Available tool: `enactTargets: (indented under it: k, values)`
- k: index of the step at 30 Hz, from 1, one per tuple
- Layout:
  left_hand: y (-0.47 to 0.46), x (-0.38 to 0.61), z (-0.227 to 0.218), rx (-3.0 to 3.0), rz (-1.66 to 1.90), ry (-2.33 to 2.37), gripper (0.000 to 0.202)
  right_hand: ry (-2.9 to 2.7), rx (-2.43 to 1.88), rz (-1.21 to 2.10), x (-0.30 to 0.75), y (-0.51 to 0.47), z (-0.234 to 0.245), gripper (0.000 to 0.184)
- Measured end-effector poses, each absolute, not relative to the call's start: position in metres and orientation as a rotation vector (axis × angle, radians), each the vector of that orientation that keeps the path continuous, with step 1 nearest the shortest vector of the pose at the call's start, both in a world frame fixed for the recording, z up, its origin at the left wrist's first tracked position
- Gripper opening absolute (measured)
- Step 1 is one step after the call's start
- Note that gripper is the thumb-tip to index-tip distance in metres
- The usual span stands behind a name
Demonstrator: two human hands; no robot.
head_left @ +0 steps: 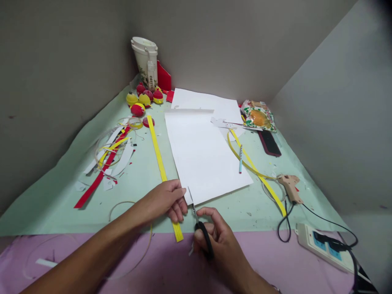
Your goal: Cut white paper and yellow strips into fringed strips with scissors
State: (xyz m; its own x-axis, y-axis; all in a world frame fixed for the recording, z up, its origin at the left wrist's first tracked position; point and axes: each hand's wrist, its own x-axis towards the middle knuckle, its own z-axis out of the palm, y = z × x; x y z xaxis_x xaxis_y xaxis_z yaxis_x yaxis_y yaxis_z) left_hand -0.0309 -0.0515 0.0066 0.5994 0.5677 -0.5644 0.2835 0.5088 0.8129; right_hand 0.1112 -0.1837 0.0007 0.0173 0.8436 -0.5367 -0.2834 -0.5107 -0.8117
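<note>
My right hand (214,234) is closed round the black handles of a pair of scissors (204,234). The scissor blades point away from me and lie over the near left corner of a white paper sheet (205,151). My left hand (171,200) pinches the left edge of that sheet close to the blades, its other fingers curled. Beneath the left hand runs a long yellow strip (157,151), its near end sticking out past the fingers. The far edge of the sheet is curled up.
Red and yellow balls (143,98) sit by a white cup (143,61) at the back left. Scrap strips (113,155) lie on the left. To the right are a pen (240,159), a phone (269,143), a glue gun (289,188) with its cord, and a power strip (324,247).
</note>
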Motion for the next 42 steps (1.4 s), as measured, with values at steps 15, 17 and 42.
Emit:
enactTargets:
  k: [15,17,42]
  values:
    - [-0.0524,-0.0311,0.0062,1.069,0.191,0.953,0.024,-0.663,-1.436,1.62,0.1137,-0.1862,-0.0044,0.083]
    - [-0.0523,-0.0313,0.0063,1.067,0.196,0.954,0.024,-0.672,-1.435,1.619,0.1143,-0.1862,-0.0039,0.082]
    - [-0.0517,-0.031,0.0063,1.068,0.202,0.933,0.029,-0.648,-1.352,1.657,0.1151,-0.1858,-0.0024,0.088]
